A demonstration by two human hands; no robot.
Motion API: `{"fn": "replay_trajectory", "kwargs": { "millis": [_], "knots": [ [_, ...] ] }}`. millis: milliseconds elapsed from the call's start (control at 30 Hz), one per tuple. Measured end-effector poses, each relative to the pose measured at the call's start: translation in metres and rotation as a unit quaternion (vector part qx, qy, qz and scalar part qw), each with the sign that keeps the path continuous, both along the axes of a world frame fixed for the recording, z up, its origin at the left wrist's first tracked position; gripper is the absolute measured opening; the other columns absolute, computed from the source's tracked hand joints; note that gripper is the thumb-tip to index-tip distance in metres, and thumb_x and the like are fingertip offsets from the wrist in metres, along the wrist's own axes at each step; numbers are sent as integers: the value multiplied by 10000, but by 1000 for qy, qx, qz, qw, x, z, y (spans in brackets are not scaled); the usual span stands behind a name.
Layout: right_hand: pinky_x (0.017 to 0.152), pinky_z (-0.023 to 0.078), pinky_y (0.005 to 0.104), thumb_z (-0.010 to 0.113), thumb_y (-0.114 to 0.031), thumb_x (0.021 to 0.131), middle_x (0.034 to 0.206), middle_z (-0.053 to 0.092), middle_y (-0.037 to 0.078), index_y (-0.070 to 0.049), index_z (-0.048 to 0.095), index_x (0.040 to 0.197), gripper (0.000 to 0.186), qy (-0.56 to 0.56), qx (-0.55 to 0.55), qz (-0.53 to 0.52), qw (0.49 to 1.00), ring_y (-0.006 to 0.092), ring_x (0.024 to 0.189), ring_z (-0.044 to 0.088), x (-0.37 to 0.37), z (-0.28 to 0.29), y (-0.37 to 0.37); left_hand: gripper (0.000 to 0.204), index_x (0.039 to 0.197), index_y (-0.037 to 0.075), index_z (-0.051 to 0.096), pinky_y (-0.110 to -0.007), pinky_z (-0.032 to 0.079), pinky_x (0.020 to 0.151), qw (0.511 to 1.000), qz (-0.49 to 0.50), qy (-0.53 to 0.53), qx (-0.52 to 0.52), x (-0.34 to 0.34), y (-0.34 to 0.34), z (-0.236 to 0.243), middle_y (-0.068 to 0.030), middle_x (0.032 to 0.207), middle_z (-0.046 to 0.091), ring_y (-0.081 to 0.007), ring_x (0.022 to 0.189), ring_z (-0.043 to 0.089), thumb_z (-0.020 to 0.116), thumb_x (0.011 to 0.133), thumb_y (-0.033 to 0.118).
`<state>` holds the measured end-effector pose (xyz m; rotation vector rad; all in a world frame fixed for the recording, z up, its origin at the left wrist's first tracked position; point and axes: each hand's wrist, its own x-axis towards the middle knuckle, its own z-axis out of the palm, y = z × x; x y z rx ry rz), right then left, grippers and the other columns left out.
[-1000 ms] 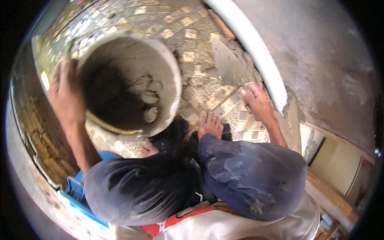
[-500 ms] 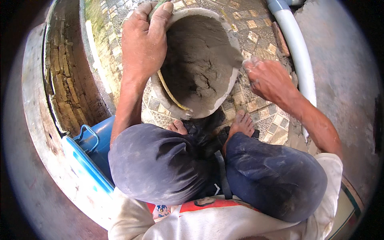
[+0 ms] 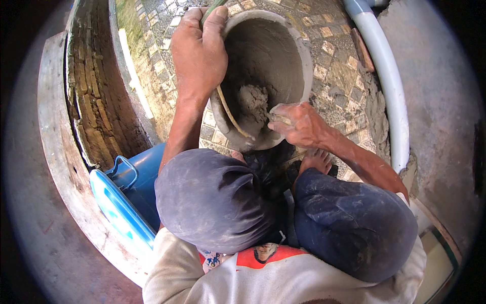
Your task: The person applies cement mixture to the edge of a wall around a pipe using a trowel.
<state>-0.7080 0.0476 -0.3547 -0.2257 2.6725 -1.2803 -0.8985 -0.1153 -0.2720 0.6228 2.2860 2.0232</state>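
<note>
A round bucket (image 3: pixel 307 71) with a pale, mortar-smeared rim stands in front of my feet. Wet grey mortar (image 3: pixel 273 55) coats its inner wall, and a rough lump of mortar (image 3: pixel 253 101) sits low inside. My left hand (image 3: pixel 200 58) is closed at the far left rim, with a slim green handle-like piece (image 3: pixel 215 10) between thumb and fingers; its other end is hidden. Over the near right rim, my right hand (image 3: pixel 301 124) grips a trowel, its blade hidden by mortar. A yellowish bucket handle (image 3: pixel 233 117) hangs against the near left side.
A blue container (image 3: pixel 142 172) lies at my left beside a channel (image 3: pixel 96 101) with brick-like edging. A grey pipe (image 3: pixel 385 71) runs along the right, near a brick piece (image 3: pixel 362 49). Patterned tiles (image 3: pixel 329 48) surround the bucket, and my bare foot (image 3: pixel 316 161) is close to it.
My right hand has moved left and nearer to me, from the bucket's right rim to its near right side. A mortar lump now shows inside. My left hand keeps its hold.
</note>
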Motion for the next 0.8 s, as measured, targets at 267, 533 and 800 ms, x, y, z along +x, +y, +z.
{"fn": "replay_trajectory", "kwargs": {
  "millis": [267, 533, 800],
  "knots": [
    [813, 568, 431, 757, -247, 899, 958, 724, 233, 56, 697, 1050, 344, -38, -41, -44, 997, 390, 940, 727, 7, 37, 5, 354, 873, -43, 665, -364, 470, 645, 984, 103, 61, -129, -3, -14, 15, -101, 719, 658, -167, 665, 561, 595, 1022, 270],
    [764, 581, 440, 770, -212, 886, 953, 725, 227, 62, 688, 1030, 320, 50, -29, -95, 994, 379, 883, 737, 14, 51, 25, 374, 1074, -47, 720, -336, 500, 827, 974, 135, 102, -152, -17, -27, 2, -102, 903, 702, -166, 864, 620, 584, 1044, 300],
    [459, 531, 289, 672, -313, 971, 686, 636, 84, -26, 714, 932, 292, -173, -267, -123, 940, 172, 534, 630, 63, 68, 91, 419, 1139, -76, 719, -282, 503, 894, 985, 109, -17, -134, -24, -35, 10, -122, 1033, 739, -147, 958, 657, 580, 1067, 312]
  ]
}}
